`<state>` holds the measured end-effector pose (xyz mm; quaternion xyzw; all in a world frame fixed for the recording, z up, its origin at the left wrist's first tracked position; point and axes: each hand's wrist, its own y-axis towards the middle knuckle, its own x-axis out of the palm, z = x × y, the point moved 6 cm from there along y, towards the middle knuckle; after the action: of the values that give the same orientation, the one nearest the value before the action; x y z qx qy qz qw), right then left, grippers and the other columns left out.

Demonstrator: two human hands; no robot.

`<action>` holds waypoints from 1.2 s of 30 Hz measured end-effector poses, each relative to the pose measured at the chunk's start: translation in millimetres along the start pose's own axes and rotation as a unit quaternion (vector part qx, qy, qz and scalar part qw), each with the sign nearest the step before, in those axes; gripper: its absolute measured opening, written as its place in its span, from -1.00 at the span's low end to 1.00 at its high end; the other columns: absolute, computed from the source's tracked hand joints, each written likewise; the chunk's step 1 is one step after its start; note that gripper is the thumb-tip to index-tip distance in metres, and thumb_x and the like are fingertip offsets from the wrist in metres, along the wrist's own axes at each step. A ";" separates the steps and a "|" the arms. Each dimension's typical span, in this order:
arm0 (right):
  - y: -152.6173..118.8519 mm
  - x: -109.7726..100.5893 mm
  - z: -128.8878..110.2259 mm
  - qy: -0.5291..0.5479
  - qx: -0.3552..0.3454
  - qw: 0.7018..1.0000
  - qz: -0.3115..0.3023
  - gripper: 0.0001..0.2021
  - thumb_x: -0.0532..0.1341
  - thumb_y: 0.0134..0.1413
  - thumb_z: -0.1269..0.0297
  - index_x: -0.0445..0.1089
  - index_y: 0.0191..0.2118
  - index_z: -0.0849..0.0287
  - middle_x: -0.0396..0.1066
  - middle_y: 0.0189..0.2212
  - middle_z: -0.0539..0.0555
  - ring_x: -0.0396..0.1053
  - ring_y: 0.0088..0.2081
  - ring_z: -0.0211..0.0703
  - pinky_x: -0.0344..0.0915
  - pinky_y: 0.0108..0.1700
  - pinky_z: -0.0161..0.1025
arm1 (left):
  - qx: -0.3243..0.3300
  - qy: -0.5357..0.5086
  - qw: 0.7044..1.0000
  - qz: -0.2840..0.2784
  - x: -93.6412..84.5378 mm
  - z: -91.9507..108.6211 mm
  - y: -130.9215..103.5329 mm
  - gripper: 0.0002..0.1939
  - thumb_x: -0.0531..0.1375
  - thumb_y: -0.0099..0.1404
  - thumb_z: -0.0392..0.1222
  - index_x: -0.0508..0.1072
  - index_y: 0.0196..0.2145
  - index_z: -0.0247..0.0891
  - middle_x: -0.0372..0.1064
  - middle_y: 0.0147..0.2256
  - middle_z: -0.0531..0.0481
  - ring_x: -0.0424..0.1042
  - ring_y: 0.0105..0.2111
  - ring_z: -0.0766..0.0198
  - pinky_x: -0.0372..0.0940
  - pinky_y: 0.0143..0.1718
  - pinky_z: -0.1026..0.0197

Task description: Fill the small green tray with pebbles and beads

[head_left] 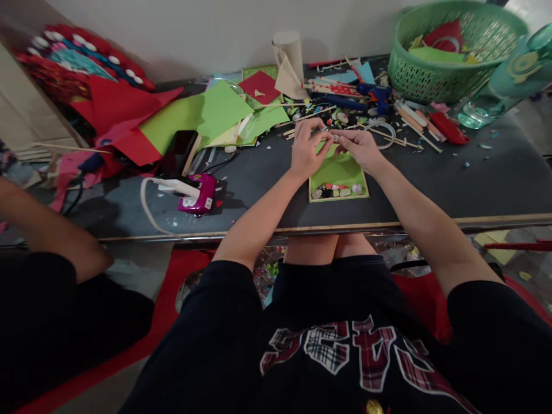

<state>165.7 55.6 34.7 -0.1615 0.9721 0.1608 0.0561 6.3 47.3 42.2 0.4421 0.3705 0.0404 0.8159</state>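
Both of my hands meet above a green panel (338, 171) with a pale edge, which lies near the table's front edge. My left hand (308, 148) has its fingers pinched around something small and whitish, too small to name. From the right, my right hand (356, 146) closes its thumb and fingertips at the same spot. A row of small painted pebbles (336, 191), white, black and red, runs along the panel's near edge. The hands hide the panel's far part.
Behind lie a blue glue gun (375, 96), sticks and loose pebbles. A green basket (431, 72) and a bottle (495, 86) stand at the right. Leftward are green paper (224, 109), a phone (179, 152) and a purple power socket (204, 194). Another person's arm (52, 230) is far left.
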 end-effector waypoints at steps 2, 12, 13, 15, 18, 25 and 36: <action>-0.2 1.2 -2.0 0.004 0.000 1.000 -0.005 -0.32 0.33 -0.06 -0.41 0.62 -0.08 0.12 0.61 -0.26 0.06 0.51 -0.40 -0.20 0.44 -0.28 -0.22 | 0.009 0.005 1.000 -0.010 -0.1 1.8 0.2 -0.39 -0.03 0.39 0.39 0.56 -0.10 -0.12 0.42 0.00 -0.27 0.40 0.10 -0.07 0.33 0.12 -0.15; 2.0 1.8 -3.1 0.021 -0.019 1.000 -0.008 -0.42 0.35 -0.04 -0.35 0.62 -0.16 0.10 0.55 -0.39 -0.01 0.45 -0.43 -0.31 0.27 -0.41 -0.34 | 0.018 0.010 1.000 -0.016 0.9 1.4 -0.6 -0.39 -0.04 0.39 0.38 0.55 -0.04 -0.09 0.44 -0.03 -0.19 0.42 0.08 -0.03 0.33 0.13 -0.12; 2.0 1.7 -2.9 0.017 -0.020 1.000 -0.007 -0.43 0.35 -0.03 -0.34 0.62 -0.16 0.09 0.55 -0.39 -0.01 0.46 -0.43 -0.31 0.27 -0.40 -0.34 | 0.019 0.010 1.000 -0.015 1.3 0.5 -1.1 -0.38 -0.02 0.37 0.41 0.55 -0.05 -0.09 0.44 -0.03 -0.20 0.42 0.08 -0.04 0.34 0.12 -0.13; 1.8 1.5 -2.5 0.008 -0.020 1.000 -0.002 -0.43 0.34 -0.01 -0.34 0.62 -0.15 0.07 0.56 -0.38 -0.01 0.46 -0.42 -0.30 0.29 -0.39 -0.33 | 0.024 0.012 1.000 -0.012 2.0 -2.3 -1.9 -0.36 0.02 0.30 0.45 0.56 -0.11 -0.10 0.44 -0.04 -0.21 0.42 0.07 -0.06 0.35 0.11 -0.14; 1.8 1.8 -1.0 -0.003 -0.020 1.000 0.003 -0.42 0.33 0.00 -0.35 0.62 -0.14 0.09 0.57 -0.35 0.02 0.47 -0.40 -0.27 0.33 -0.36 -0.30 | 0.034 0.016 0.999 0.003 0.7 -6.0 -1.9 -0.38 0.04 0.29 0.45 0.56 -0.20 -0.12 0.44 -0.07 -0.20 0.42 0.05 -0.05 0.36 0.09 -0.13; 12.1 -27.9 23.2 0.011 -0.016 0.996 0.087 -0.31 0.29 -0.03 -0.43 0.56 -0.01 0.05 0.57 -0.19 0.09 0.46 -0.32 -0.20 0.39 -0.31 -0.22 | 0.138 -0.033 0.988 -0.060 -8.4 72.8 -2.6 -0.59 0.08 0.46 0.17 0.58 -0.30 -0.12 0.49 -0.15 -0.06 0.46 -0.05 0.15 0.33 0.11 -0.01; 11.6 -41.1 27.9 0.039 0.017 0.991 0.125 -0.39 0.37 -0.10 -0.35 0.56 -0.09 0.05 0.57 -0.26 0.05 0.32 -0.45 -0.28 0.27 -0.41 -0.24 | 0.413 -0.126 0.862 -0.267 27.2 224.9 -49.3 -0.72 0.10 0.50 -0.20 0.61 -0.25 -0.15 0.52 0.04 -0.06 0.45 0.04 0.20 0.33 0.00 0.13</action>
<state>202.1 87.4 18.4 -0.0443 0.9886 0.1436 0.0007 157.0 -127.4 65.0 0.6242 0.3507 -0.3918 0.5779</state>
